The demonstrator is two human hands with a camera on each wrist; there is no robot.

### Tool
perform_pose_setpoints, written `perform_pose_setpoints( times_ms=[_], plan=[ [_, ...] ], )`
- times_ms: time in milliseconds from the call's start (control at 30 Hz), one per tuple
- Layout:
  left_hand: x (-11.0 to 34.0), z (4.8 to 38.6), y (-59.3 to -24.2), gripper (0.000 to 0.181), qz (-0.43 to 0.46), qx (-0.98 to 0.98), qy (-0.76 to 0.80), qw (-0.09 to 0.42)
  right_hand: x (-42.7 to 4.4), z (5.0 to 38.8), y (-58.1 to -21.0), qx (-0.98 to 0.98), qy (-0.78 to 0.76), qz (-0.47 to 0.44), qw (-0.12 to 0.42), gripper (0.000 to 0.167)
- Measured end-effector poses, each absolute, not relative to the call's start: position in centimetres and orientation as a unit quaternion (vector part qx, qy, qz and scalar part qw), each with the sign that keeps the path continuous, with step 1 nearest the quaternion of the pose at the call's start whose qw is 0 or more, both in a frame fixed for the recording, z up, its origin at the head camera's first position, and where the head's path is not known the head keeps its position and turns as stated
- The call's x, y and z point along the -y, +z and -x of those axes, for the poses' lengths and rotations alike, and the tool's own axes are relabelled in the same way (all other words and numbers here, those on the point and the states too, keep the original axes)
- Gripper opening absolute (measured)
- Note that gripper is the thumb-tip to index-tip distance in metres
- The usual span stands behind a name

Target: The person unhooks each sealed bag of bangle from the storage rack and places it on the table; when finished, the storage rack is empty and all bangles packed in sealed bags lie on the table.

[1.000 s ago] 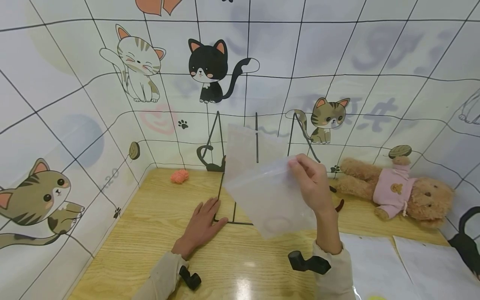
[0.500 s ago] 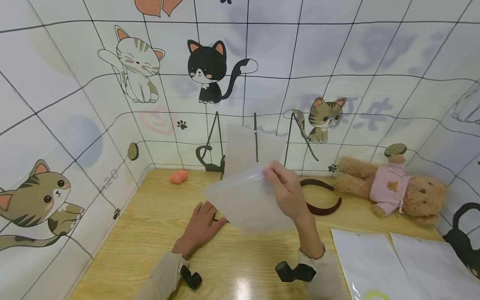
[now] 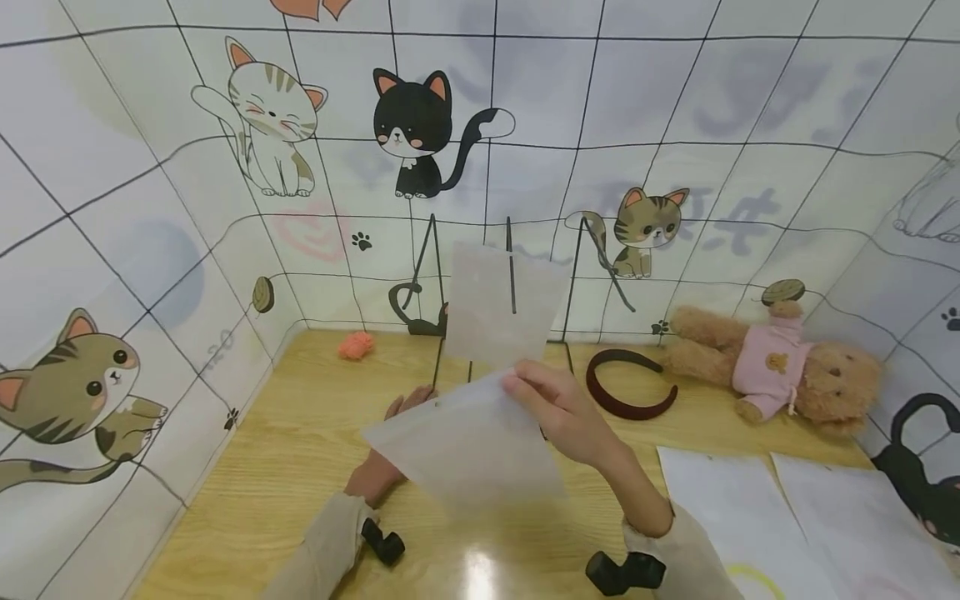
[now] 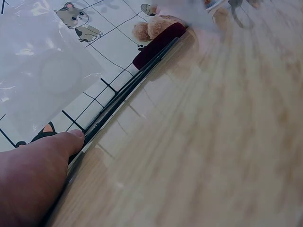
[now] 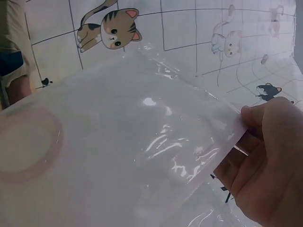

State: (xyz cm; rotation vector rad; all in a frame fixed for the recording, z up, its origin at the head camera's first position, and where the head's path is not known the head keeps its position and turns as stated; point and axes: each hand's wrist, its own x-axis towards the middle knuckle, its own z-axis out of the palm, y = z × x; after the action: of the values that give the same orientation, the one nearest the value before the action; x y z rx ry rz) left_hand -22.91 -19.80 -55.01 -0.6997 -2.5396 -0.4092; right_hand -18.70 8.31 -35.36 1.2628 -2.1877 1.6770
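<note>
My right hand [image 3: 566, 412] pinches a frosted translucent plastic bag [image 3: 465, 458] by its upper corner, above the table. A pale pink ring shows through the bag [image 5: 85, 137] in the right wrist view. Partly behind the bag, my left hand [image 3: 375, 477] lies low at the base of a black wire rack [image 3: 512, 287]. Its thumb [image 4: 57, 146] touches the dark wire in the left wrist view; other fingers are mostly hidden there. A second frosted bag [image 3: 480, 292] stands upright in the rack, and a faint round shape shows through it in the left wrist view.
A dark red headband [image 3: 633, 410] lies right of the rack, near a teddy bear [image 3: 772, 367] in a pink top. Two white bags [image 3: 712, 492] lie at the right front. An orange hair tie-like bundle [image 3: 356, 345] sits back left. A cat-print sheet [image 3: 645, 100] encloses the table [image 3: 262, 467].
The right hand has carried the bag left and downward, so it now covers part of the left hand. The headband has come fully into view. The left hand stays beside the rack.
</note>
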Motion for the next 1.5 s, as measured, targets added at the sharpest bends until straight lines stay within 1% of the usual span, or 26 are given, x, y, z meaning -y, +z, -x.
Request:
perform_pose_setpoints(
  times_ms=[33,133,200,233,333,467,600,700,933,1133,1267,1500],
  plan=[
    [19.8,23.2,-55.0,0.058,0.264,0.924,-0.126,0.247,-8.7,18.6,-35.4,0.722,0.552,-0.415,0.048,0.023],
    [19.7,23.5,-55.2,0.057,0.255,0.932,-0.104,0.237,-10.0,18.4,-35.9,0.720,0.559,-0.410,0.027,0.022],
    [19.8,23.7,-55.6,0.061,0.244,0.940,-0.132,0.197,-11.0,18.3,-36.4,0.727,0.563,-0.393,0.013,0.020],
    [19.7,23.5,-55.1,0.065,0.240,0.944,-0.144,0.176,-11.5,18.4,-36.8,0.733,0.565,-0.379,0.003,0.020],
    [19.4,23.4,-54.7,0.062,0.228,0.946,-0.175,0.153,-12.9,18.5,-37.9,0.756,0.563,-0.335,-0.016,0.018],
    [19.0,23.5,-54.3,0.060,0.194,0.950,-0.216,0.118,-14.5,18.8,-39.2,0.777,0.553,-0.301,-0.030,0.018],
    [18.8,23.5,-54.2,0.069,0.172,0.956,-0.215,0.099,-15.7,19.3,-40.6,0.782,0.546,-0.296,-0.048,0.019],
    [18.8,23.4,-54.3,0.074,0.167,0.958,-0.214,0.093,-16.4,19.5,-41.6,0.791,0.536,-0.289,-0.061,0.020],
    [18.8,23.3,-54.2,0.074,0.173,0.955,-0.225,0.092,-18.1,19.5,-43.4,0.807,0.521,-0.262,-0.092,0.024],
    [18.9,23.4,-54.1,0.074,0.170,0.956,-0.224,0.086,-19.4,19.5,-43.9,0.813,0.514,-0.249,-0.118,0.029],
    [18.8,23.4,-54.0,0.074,0.171,0.955,-0.228,0.080,-20.3,19.6,-44.1,0.816,0.503,-0.256,-0.126,0.027],
    [18.8,23.2,-53.8,0.073,0.172,0.954,-0.229,0.084,-21.6,19.5,-44.6,0.830,0.476,-0.248,-0.151,0.030]
  ],
)
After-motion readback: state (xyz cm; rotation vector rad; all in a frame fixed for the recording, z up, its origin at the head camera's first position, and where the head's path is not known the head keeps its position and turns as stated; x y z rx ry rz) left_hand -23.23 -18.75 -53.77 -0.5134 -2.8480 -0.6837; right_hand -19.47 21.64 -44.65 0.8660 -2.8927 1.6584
